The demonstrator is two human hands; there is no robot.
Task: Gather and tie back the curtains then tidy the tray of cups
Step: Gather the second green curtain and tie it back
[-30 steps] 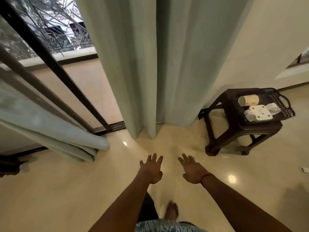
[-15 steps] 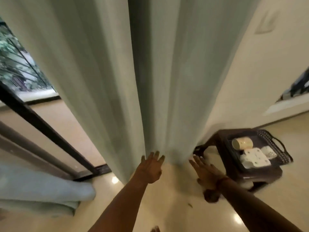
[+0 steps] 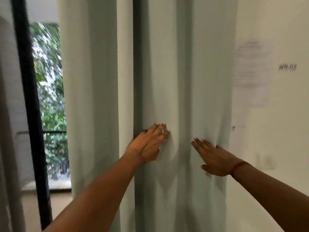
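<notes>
Since the pale green curtain (image 3: 167, 64) hangs in tall loose folds across the middle of the view, the step in hand looks like gathering it, and neither hand has a grip yet. The left hand (image 3: 147, 144) lies flat on the cloth just beside a deep dark fold, fingers straight and close together. The right hand (image 3: 215, 158) lies flat near the curtain's right edge, fingers straight and slightly apart, thumb hanging free. To gather well, I judge, each hand should curl round an outer edge and sweep the folds inward into one bunch before reaching for a tie; none is visible. The tray of cups is out of view. Right of the curtain is a cream wall (image 3: 280, 123) bearing a faint paper sheet (image 3: 250, 72). Left of it stands a black door frame (image 3: 28, 97), with leaves beyond the glass. A red thread (image 3: 239, 166) circles the right wrist.
</notes>
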